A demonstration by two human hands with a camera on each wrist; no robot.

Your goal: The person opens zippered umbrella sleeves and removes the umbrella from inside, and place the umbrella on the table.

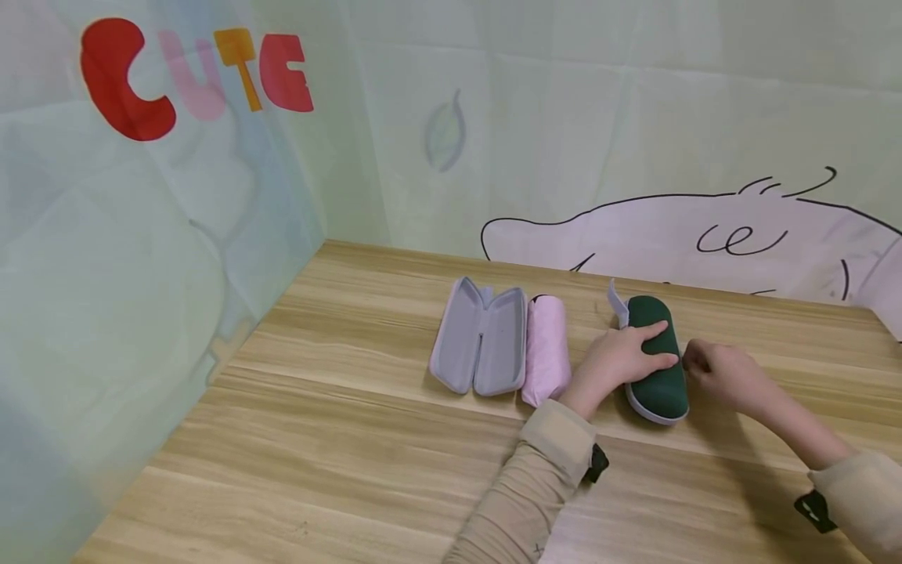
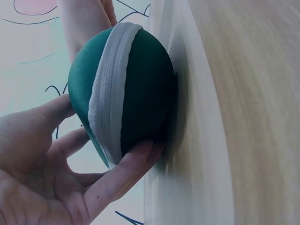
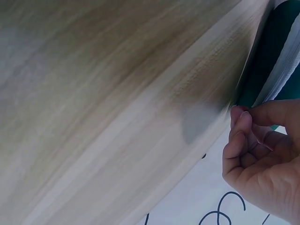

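bare left hand [image 1: 620, 358] with fingers spread and curved, bare right hand [image 1: 729, 377] curled, its thumb and fingertip pressed together, both arms [image 1: 517, 493] stretched forward

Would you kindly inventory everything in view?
Backdrop: apparently 1, pale, back and left
CUTE letters: 4, multicoloured, upper left
Leaf print: 1, grey, backdrop centre
Cartoon: 1, lilac, backdrop right
Table: 1, brown, before backdrop
Open glasses case: 1, lilac, on table
Tubular pouch: 1, pink, beside it
Zippered glasses case: 1, green, right of pouch
Left hand: 1, bare, on it
Right hand: 1, bare, at case edge
Sleeves: 2, beige, on forearms
Wrist cameras: 2, black, at cuffs
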